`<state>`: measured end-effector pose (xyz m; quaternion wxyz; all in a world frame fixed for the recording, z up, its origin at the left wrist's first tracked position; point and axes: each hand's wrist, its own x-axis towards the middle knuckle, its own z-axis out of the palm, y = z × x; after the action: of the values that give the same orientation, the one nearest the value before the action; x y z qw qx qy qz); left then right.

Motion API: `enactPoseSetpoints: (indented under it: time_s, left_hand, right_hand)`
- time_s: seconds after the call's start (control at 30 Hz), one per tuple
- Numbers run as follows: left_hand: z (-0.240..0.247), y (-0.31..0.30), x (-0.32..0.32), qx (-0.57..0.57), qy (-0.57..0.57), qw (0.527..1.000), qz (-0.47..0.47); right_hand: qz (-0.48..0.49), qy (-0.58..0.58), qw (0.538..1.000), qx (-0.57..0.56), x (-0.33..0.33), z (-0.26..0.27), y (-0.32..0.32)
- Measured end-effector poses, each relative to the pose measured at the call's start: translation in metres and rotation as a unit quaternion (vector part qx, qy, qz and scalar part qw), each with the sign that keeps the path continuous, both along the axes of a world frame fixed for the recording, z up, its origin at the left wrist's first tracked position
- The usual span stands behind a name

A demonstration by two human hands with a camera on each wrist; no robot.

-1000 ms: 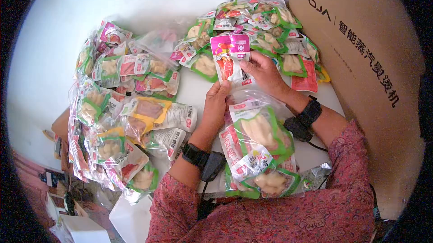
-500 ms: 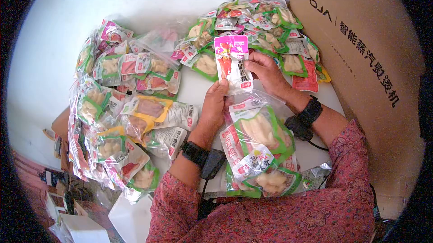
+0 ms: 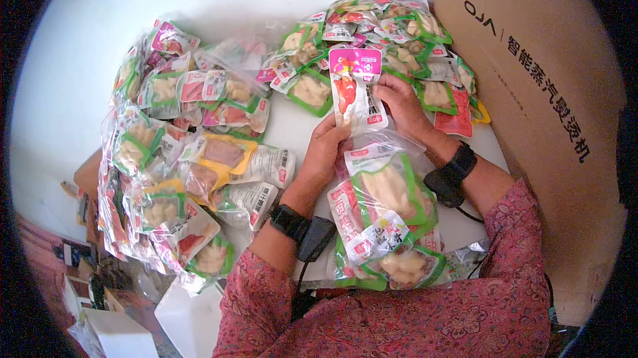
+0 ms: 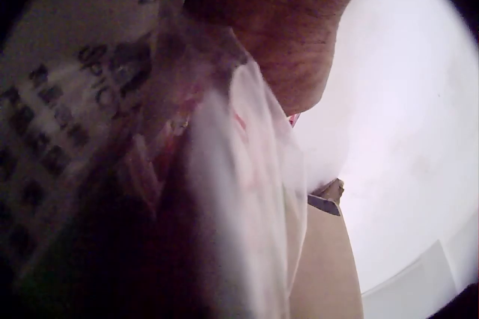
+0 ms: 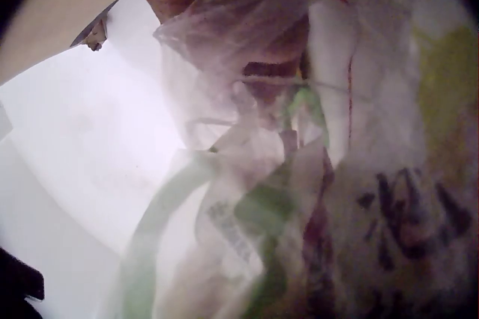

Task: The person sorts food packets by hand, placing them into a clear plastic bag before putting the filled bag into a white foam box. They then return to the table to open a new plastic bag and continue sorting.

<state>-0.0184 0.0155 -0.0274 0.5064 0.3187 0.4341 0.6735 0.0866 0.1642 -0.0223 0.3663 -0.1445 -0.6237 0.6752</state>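
A snack pouch (image 3: 352,87) with a magenta top, a red food picture and dark lettering is held up between both hands in the head view. My left hand (image 3: 324,148) pinches its lower left corner. The right hand (image 3: 403,104) grips its right edge, thumb on the front and the other fingers behind. Just below the hands lies a clear plastic bag (image 3: 399,144) with several green-edged pouches (image 3: 384,192) of pale food inside. In the left wrist view the left hand (image 4: 292,42) shows only in part, and clear film veils part of the right wrist view.
Bagged pouches (image 3: 166,165) are heaped along the left of the white table (image 3: 299,119). Another pile of pouches (image 3: 399,32) lies at the back right. A tall cardboard box (image 3: 531,138) stands along the right side. White boxes (image 3: 116,335) sit lower left.
Both hands have shifted slightly right with the pouch, whose tilt has changed a little. More of its front lettering showed half a second ago. The head view has shifted slightly too.
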Motion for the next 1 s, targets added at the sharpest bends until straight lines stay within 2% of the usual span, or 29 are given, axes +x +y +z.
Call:
enactPoseSetpoints:
  time_s: [0.1,0.6,1.0]
  left_hand:
    - [-0.001,0.002,0.003,-0.010,-0.017,0.999,0.025]
    - [0.010,-0.001,0.012,-0.012,-0.019,0.999,0.036]
    - [-0.008,0.006,0.002,-0.016,-0.015,0.999,0.049]
  right_hand:
    - [0.012,0.006,1.000,0.007,-0.001,-0.004,0.003]
    - [-0.001,0.012,1.000,0.011,0.000,-0.002,0.003]
    - [0.011,0.049,0.999,0.010,-0.004,-0.007,0.003]
